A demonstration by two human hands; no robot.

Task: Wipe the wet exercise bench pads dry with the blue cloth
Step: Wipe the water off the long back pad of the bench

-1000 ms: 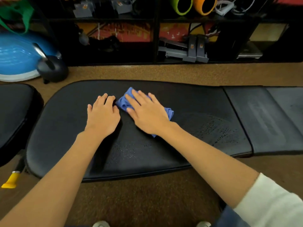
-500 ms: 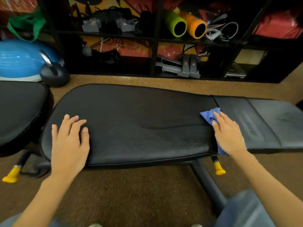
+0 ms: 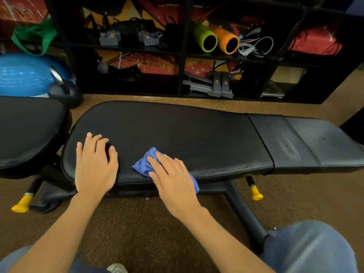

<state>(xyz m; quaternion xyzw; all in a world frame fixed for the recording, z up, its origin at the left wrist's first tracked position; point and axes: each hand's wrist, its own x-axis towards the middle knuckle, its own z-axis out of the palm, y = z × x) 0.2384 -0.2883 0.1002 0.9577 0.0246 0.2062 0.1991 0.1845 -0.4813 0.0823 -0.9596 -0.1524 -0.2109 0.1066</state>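
Observation:
A long black bench pad [image 3: 177, 133] runs across the middle of the view, with water droplets along its near right edge [image 3: 232, 166]. The blue cloth [image 3: 143, 164] lies crumpled on the pad's near edge. My right hand [image 3: 171, 178] presses flat on the cloth with straight fingers. My left hand [image 3: 94, 164] rests flat on the pad's left end, fingers spread. A smaller black seat pad [image 3: 307, 142] joins on the right, and another black pad [image 3: 27, 131] sits at the far left.
A black shelf unit [image 3: 183, 56] with green and orange foam rollers [image 3: 216, 39] stands behind the bench. A blue balance ball [image 3: 23, 73] and a dark kettlebell [image 3: 65, 91] sit at back left. Yellow-tipped bench feet [image 3: 256, 196] rest on the brown carpet. My knees show at the bottom.
My right hand has swept the cloth left from the pad's right end to its near middle edge. My left hand stays on the left end, slightly further onto the pad.

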